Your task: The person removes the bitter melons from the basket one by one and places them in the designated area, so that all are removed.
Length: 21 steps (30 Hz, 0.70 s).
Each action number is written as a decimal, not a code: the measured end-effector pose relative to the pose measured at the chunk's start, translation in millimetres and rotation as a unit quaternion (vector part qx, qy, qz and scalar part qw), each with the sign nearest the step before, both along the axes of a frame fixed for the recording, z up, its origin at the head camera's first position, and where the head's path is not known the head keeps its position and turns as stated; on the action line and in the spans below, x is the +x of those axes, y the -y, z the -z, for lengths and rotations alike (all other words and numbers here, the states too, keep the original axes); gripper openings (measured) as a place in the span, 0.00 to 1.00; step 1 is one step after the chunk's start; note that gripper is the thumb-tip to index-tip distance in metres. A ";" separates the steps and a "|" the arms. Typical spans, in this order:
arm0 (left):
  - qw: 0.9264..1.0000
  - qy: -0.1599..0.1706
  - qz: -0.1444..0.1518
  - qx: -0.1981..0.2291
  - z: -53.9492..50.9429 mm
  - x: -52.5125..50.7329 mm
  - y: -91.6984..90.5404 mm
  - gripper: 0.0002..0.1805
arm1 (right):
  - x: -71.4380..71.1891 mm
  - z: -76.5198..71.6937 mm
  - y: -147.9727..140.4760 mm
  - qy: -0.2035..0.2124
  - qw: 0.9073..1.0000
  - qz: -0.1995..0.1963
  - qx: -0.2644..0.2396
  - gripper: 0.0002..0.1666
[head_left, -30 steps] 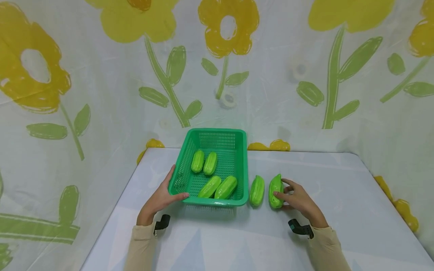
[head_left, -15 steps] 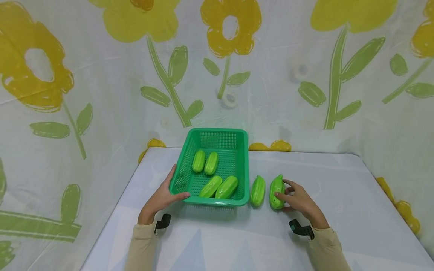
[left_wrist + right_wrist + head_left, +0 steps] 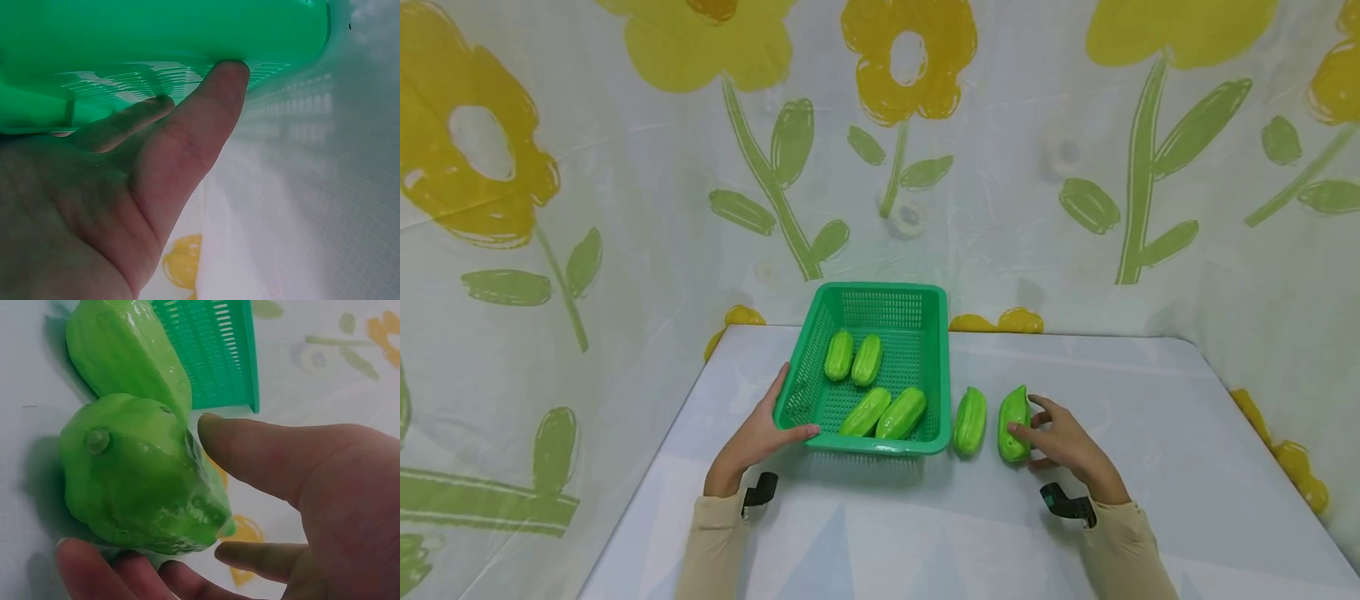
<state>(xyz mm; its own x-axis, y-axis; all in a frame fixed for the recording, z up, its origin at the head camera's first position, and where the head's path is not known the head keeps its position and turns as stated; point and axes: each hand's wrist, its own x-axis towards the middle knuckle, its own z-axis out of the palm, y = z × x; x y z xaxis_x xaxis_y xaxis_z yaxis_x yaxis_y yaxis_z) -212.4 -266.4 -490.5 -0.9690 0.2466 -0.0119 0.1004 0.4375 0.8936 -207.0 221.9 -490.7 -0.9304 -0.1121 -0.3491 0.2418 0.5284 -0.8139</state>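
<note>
My left hand (image 3: pixel 758 437) holds the near left corner of a green plastic basket (image 3: pixel 946 367). In the left wrist view its thumb (image 3: pixel 206 119) lies against the basket wall below the rim. On the table, right of the basket, lie two glossy green, ridged, cucumber-like vegetables. My right hand (image 3: pixel 1063 437) curves loosely around the outer vegetable (image 3: pixel 1012 429). In the right wrist view a small gap shows between the thumb and this vegetable (image 3: pixel 131 475), with the other fingers along its far side. The other vegetable (image 3: pixel 970 421) lies between it and the basket.
Several similar vegetables (image 3: pixel 901 414) lie in the basket, two near its front and two further back. The pale table (image 3: pixel 880 533) ends at a flowered cloth backdrop (image 3: pixel 1000 208) behind and at both sides. A dark device (image 3: pixel 1066 504) sits on each wrist.
My right hand and the outer vegetable have shifted very slightly to the right. The left hand and basket look unmoved apart from a slight shift of the whole view.
</note>
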 end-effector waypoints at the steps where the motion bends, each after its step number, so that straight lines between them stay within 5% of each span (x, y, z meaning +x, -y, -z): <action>1: 1.000 0.000 -0.001 0.000 -0.1 -0.1 0.2 0.69 | -0.1 -0.7 -0.5 0.000 1.000 0.000 0.001 0.56; 21: 1.000 0.005 -0.006 -0.005 -0.2 0.3 0.5 0.69 | 3.0 -15.4 -8.0 -0.016 1.000 0.012 0.011 0.57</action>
